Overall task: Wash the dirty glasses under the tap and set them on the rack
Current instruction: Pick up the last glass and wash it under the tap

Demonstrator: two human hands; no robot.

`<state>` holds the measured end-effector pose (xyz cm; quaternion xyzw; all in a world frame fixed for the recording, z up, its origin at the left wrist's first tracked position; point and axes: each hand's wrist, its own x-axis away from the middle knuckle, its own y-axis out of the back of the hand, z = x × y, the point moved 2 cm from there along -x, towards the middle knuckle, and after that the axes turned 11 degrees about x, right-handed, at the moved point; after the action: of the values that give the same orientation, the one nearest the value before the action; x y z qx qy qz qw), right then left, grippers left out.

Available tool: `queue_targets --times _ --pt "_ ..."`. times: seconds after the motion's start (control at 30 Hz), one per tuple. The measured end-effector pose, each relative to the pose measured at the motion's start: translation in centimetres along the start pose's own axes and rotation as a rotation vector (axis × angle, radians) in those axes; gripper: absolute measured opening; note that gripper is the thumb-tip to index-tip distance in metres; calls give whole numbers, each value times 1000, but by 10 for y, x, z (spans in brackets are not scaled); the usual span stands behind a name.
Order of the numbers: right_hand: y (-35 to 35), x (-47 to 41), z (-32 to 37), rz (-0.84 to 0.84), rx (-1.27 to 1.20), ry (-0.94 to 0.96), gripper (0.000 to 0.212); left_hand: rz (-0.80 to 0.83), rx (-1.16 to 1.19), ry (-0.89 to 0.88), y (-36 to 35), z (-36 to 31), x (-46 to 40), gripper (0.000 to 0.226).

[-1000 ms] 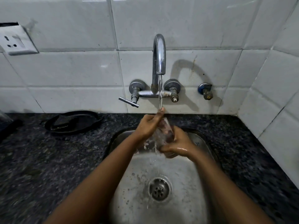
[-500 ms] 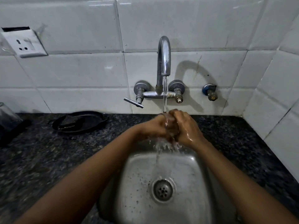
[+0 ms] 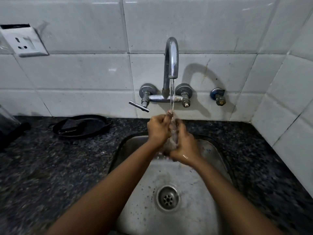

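A clear glass (image 3: 173,135) is held between both hands over the steel sink (image 3: 210,214), right under the running stream from the chrome tap (image 3: 171,58). My left hand (image 3: 158,128) wraps its left side, fingers curled at the rim where the water lands. My right hand (image 3: 183,146) grips its lower right side and is wet. Most of the glass is hidden by the fingers. No rack is in view.
A black pan (image 3: 81,126) sits on the dark granite counter (image 3: 50,167) left of the sink. A dark object (image 3: 8,126) stands at the far left edge. A wall socket (image 3: 23,42) is at upper left, and white tiled walls close in behind and on the right.
The hands have kept turning and rubbing the glass under the stream. The right hand has dropped lower along the glass than half a second ago. Water keeps running.
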<state>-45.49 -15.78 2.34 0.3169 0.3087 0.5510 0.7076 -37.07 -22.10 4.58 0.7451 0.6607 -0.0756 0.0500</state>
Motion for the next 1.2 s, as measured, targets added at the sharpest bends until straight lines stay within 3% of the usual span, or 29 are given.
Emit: queue_targets --times 0.07,0.17,0.33,0.47,0.57,0.67,0.73,0.83,0.93,1.03,1.2 --pt "0 0 -12 241 -463 -53 56 54 108 32 6 4 0 48" --pt "0 -2 -21 393 -635 -115 35 50 279 83 10 5 3 49" --pt "-1 -17 -20 237 -714 -139 59 -182 646 232 12 -8 -2 41" --pt "2 -23 -16 138 -694 -94 81 -363 700 272 32 -5 -11 40" --pt "12 -30 -11 84 -292 4 89 -320 518 330 53 11 -16 39" --pt "26 -35 3 101 588 147 75 -185 375 414 63 20 -22 33" --pt "31 -36 16 81 971 241 59 -135 315 451 66 20 -24 34" --pt "32 -41 28 32 1220 283 55 -96 247 485 63 21 -22 30" --pt "25 -47 36 44 1293 290 61 -77 240 519 59 25 -21 26" --pt "22 -48 38 57 1087 178 60 -79 265 517 57 27 -22 28" --pt "-1 -42 7 160 -58 -234 50 -121 194 396 60 23 -38 29"
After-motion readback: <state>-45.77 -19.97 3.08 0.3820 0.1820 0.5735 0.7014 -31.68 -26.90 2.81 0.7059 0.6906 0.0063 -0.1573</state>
